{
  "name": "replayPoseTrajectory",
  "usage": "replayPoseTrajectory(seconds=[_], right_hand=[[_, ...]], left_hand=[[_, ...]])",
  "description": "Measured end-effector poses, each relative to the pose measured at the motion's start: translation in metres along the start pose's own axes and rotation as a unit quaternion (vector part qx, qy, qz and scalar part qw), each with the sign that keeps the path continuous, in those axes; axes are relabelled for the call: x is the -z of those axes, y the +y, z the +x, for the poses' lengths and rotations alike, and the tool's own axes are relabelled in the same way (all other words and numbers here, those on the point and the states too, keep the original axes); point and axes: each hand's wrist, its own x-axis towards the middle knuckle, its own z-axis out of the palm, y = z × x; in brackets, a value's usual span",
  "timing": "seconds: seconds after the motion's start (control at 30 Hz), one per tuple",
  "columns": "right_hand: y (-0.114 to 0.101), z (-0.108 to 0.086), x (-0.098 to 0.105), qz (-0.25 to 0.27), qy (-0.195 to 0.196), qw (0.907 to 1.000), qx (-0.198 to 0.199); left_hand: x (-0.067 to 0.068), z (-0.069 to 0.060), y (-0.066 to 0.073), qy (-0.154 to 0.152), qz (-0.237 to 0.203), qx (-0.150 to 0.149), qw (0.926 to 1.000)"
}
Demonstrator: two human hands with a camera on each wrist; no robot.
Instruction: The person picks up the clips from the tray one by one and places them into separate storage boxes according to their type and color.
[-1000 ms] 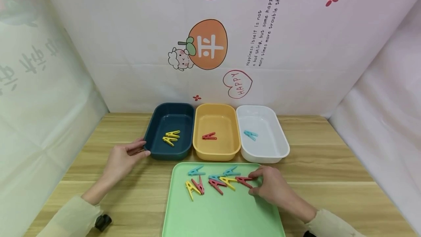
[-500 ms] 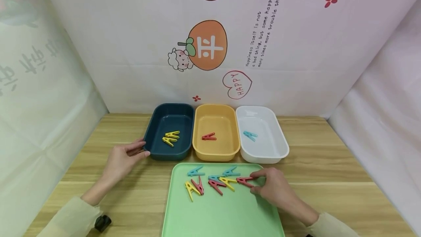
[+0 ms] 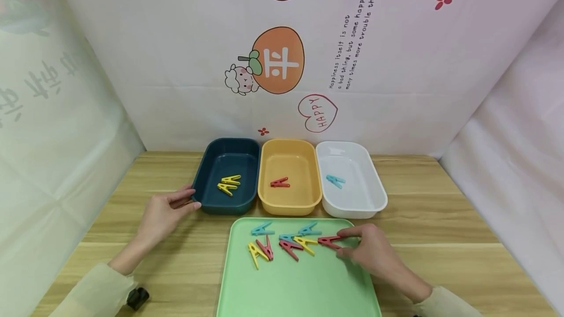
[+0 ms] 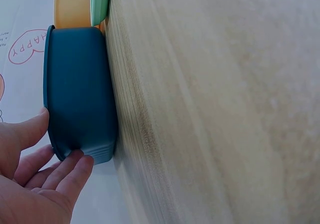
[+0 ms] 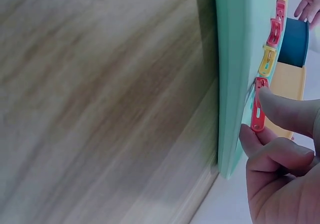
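My right hand [image 3: 372,251] pinches a red clothespin [image 3: 328,241] by its two legs, thumb on one and index finger on the other. That clothespin lies at the right end of a cluster on the green tray [image 3: 304,292]. In the right wrist view the thumb presses against the red clothespin [image 5: 258,115]. On the left, fairly straight fingers and the thumb of my left hand [image 3: 165,212] touch the outer near-left corner of a dark blue bin [image 3: 226,208]. Beside the pinched one lie a yellow clothespin [image 3: 307,245], another red clothespin [image 3: 289,248] and blue clothespins [image 3: 310,229].
A yellow bin [image 3: 291,208] holding one red clothespin and a white bin [image 3: 354,212] holding one blue clothespin adjoin the dark blue bin, which contains two yellow ones. Behind them rises a printed cloth [image 3: 198,53]. Wooden table [image 3: 423,199] surrounds the tray.
The right hand has shifted slightly to the right, and the red clothespin has slid a little the same way. The left hand has stayed against the dark blue bin.
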Motion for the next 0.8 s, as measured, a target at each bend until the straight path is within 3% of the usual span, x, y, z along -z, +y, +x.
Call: replayPoseTrajectory(seconds=[0.5,0.8], right_hand=[[0.005,0.0,0.007,0.009,-0.01,0.9994,0.032],[0.003,0.0,0.015,0.022,-0.02,0.9995,0.008]], left_hand=[[-0.001,-0.001,0.0,0.003,0.012,0.003,0.9999],[-0.001,-0.001,0.0,0.003,0.006,0.003,1.0]])
